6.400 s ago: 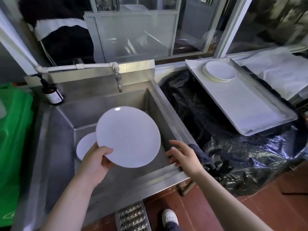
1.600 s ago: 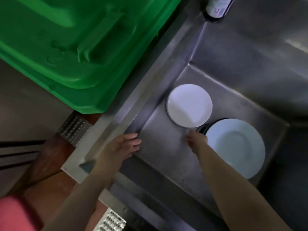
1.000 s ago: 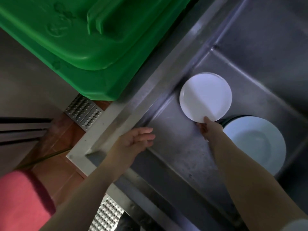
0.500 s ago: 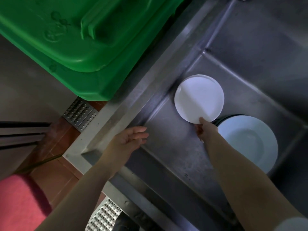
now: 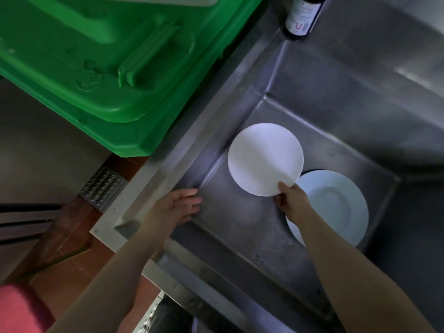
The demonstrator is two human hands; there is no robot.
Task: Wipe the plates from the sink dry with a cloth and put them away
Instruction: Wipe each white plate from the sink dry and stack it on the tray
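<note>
I look steeply down into a steel sink (image 5: 240, 231). My right hand (image 5: 292, 201) pinches the near rim of a small white plate (image 5: 264, 158) and holds it tilted above the sink floor. A larger white plate (image 5: 336, 207) with a sunken middle lies flat on the sink floor to the right, partly under my right forearm. My left hand (image 5: 179, 209) hovers with straight fingers at the sink's near left corner, holding nothing. No cloth is in view.
A big green plastic bin (image 5: 101, 63) stands left of the sink. A dark bottle (image 5: 302, 15) with a white label sits on the sink's back ledge. Red floor tiles and a metal drain grate (image 5: 102, 187) lie below.
My right hand has taken hold of the small plate's rim and lifted it off the sink floor. The left hand has stayed near the sink's corner.
</note>
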